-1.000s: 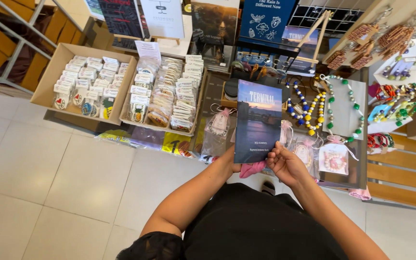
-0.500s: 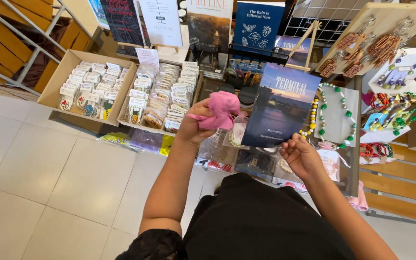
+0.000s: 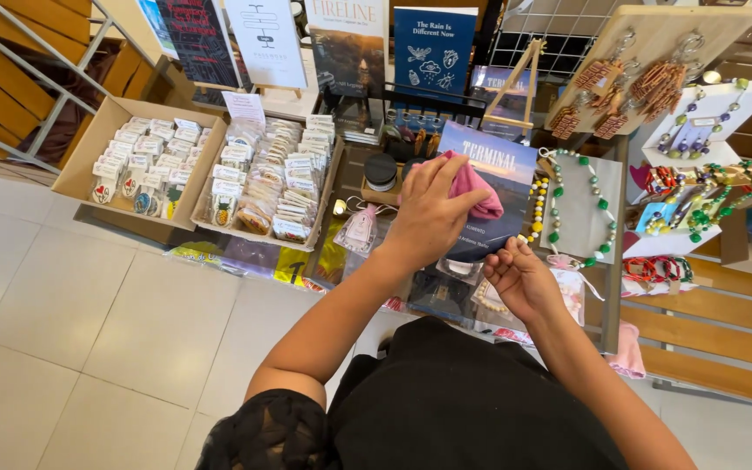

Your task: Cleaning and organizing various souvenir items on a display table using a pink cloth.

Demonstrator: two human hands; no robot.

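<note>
the left hand (image 3: pixel 433 213) presses a pink cloth (image 3: pixel 473 187) onto the cover of a dark book (image 3: pixel 491 187), its grip clamped on the cloth. the right hand (image 3: pixel 522 278) pinches the book's lower edge, upright above the desk (image 3: pixel 613 261). wiping looks underway; most of the cover seems still to do.

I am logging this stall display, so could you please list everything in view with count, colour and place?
book: one, dark blue cover, held over the table
cloth: one, pink, pressed on the book cover
cardboard trays: two, tan, left, full of small packets
standing books: several, blue and dark, at the back
bead necklaces: several, green, white and yellow, right of the book
jar: one, black lid, centre
table: one, dark, under the goods
left hand: holds the cloth
right hand: grips the book's lower edge
</note>
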